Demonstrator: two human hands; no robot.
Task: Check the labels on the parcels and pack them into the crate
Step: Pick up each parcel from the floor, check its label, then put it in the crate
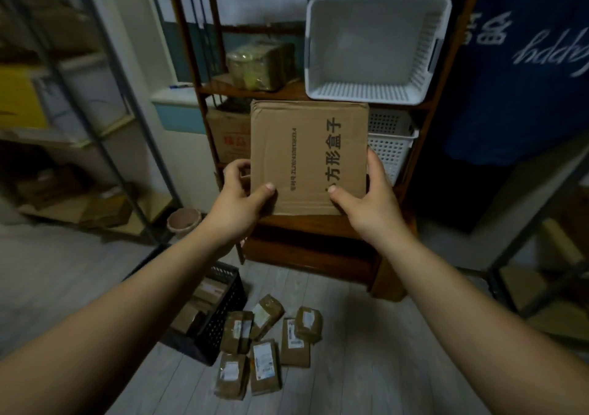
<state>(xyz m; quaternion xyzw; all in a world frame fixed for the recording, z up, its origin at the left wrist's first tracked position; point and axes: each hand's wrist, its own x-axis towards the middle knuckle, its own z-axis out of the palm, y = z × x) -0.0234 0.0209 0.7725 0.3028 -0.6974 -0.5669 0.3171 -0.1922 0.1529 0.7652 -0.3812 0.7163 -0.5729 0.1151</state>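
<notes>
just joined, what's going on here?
A person's left hand and right hand hold a flat cardboard box up in front of a wooden shelf, printed side to the camera. On the floor below, a black crate holds a few already; several labelled parcels lie beside it, not yet packed.
</notes>
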